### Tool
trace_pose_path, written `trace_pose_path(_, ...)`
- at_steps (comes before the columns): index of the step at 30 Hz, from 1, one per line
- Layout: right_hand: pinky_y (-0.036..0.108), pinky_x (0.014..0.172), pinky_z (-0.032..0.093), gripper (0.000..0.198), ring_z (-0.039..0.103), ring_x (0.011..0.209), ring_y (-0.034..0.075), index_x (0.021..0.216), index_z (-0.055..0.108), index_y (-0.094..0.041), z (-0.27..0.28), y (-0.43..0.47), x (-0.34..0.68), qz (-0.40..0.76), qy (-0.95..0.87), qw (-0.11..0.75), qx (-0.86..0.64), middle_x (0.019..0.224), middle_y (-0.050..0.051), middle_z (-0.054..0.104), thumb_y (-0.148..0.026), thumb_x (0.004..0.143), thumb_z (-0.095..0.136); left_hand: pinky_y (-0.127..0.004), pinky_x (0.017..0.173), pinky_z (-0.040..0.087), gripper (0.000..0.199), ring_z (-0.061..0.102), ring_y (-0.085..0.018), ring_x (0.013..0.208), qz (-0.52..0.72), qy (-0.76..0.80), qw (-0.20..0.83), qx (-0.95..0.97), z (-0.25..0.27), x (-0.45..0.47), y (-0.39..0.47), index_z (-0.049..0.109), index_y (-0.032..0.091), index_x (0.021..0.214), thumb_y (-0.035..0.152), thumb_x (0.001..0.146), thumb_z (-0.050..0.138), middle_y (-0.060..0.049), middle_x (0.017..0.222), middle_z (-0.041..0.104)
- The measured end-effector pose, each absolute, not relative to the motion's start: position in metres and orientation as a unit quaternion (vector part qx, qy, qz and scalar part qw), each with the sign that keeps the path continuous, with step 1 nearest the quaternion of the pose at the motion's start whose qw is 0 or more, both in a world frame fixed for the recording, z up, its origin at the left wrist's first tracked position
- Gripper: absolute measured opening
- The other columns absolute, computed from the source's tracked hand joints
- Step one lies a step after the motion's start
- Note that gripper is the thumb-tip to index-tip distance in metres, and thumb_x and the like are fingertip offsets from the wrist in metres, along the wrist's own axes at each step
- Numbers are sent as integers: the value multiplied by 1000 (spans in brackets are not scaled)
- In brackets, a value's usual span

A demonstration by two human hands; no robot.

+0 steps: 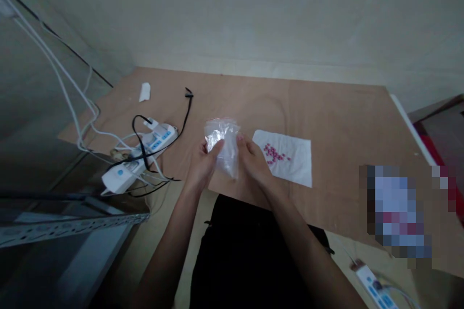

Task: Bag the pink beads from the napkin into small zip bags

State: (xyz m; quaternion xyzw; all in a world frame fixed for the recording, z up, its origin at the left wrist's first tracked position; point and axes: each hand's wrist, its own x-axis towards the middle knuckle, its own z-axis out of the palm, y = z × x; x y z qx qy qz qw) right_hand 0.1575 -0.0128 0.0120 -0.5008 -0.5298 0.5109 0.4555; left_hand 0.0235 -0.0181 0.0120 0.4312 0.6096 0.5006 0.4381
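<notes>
Over the near part of the table, a clear plastic zip bag (227, 152) is between my two hands. My left hand (203, 164) grips its left side, thumb lying across the front. At the bag's right edge, my right hand (254, 158) is closed with the thumb pointing up; its other fingers are mostly hidden. Whether there is one bag or a stack, I cannot tell. Just right of my right hand lies a white sheet (299, 161), with several small pink-red beads (271, 153) scattered on its left half.
On the left of the wooden table (333, 125) sits a white power strip (159, 140) tangled in black and white cables. A white scrap (145, 91) lies behind it. A blurred-out object (397, 210) rests at right. Another power strip (375, 287) is below the table edge.
</notes>
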Motion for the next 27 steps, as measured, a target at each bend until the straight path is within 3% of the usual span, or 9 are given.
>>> trace_pose_path(3,48,108,39,59,51,130,29,128,57,-21,16,-46,163,514,-500,440,-541,140,13,55,-59,83,57,-33,68,52,25,66,-24,76,430,685,344,478,3,-9,-9,64,13,88,35,75,62,-8,81,70)
trace_pose_path(5,49,104,44,56,54,127,29,128,58,-22,18,-78,170,534,-483,436,-539,138,13,57,-57,84,57,-41,79,51,20,66,-31,91,410,712,293,489,1,-24,-2,63,14,85,24,68,66,-12,88,70)
trace_pose_path(7,49,102,47,49,60,120,29,119,64,-23,18,-108,176,552,-463,436,-539,129,12,64,-55,84,56,-48,97,44,33,58,-37,114,398,729,245,500,3,-31,2,62,13,97,15,64,66,-17,107,67)
trace_pose_path(10,50,102,47,46,62,116,29,116,66,-21,15,-133,181,565,-459,413,-547,125,12,67,-53,84,57,-50,111,30,53,41,-37,135,339,752,151,546,6,-30,5,51,10,125,15,73,58,-22,135,53)
trace_pose_path(13,49,104,45,45,63,115,28,116,66,-19,16,-135,185,566,-476,398,-542,123,12,68,-50,86,54,-47,110,33,61,42,-36,135,250,770,83,581,8,-19,6,41,4,135,33,83,54,-26,140,48)
trace_pose_path(17,47,102,47,42,64,113,26,115,65,-18,23,-127,196,548,-494,404,-540,122,12,68,-48,89,50,-48,103,40,79,50,-40,126,193,787,71,582,8,-5,13,49,3,126,62,75,59,-28,130,56)
trace_pose_path(21,47,94,52,42,66,106,27,113,67,-17,27,-126,204,530,-508,394,-553,117,13,70,-46,90,48,-48,103,40,72,52,-39,124,195,791,53,578,3,-1,18,53,6,123,61,76,59,-26,128,59)
trace_pose_path(27,47,95,51,39,67,103,26,110,68,-16,18,-127,208,523,-509,402,-553,113,13,71,-43,90,49,-48,104,40,72,52,-37,123,253,756,52,602,-9,-1,17,52,8,125,55,73,66,-22,127,59)
